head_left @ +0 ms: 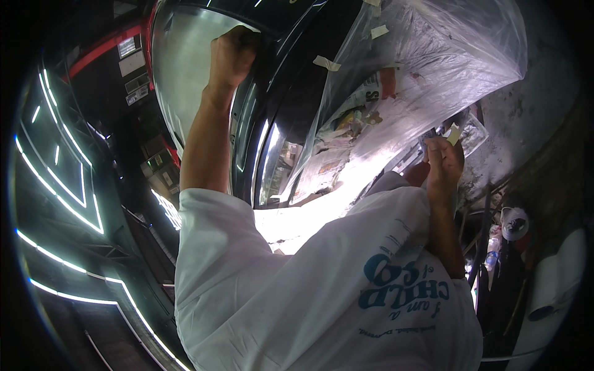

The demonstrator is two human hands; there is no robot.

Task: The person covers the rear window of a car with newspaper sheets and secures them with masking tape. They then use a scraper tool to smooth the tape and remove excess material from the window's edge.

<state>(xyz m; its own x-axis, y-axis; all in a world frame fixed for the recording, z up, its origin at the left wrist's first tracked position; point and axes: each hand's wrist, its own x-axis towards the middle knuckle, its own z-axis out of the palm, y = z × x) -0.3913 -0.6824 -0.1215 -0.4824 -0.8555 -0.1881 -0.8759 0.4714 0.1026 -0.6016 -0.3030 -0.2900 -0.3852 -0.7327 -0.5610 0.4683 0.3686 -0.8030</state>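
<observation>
A black car body (281,93) with a pale, hazy window (182,74) fills the upper middle. My left hand (235,55) is balled up against the dark edge beside that window. Shadow hides its fingertips, so what they grip, if anything, does not show. At the right, my right hand (443,159) has its fingers pinched together, and a short strip of masking tape (455,134) sticks up from them. Clear plastic sheeting (427,74) drapes over the car, fixed by small pieces of masking tape (327,63). Printed paper (328,157) shows beneath the sheeting.
Bright ceiling light strips (59,167) curve along the left. A red bar (102,52) crosses the upper left. At the lower right stand a white roundish object (515,222) and a pale cylinder (557,278). Grey floor (495,142) lies beyond the sheeting.
</observation>
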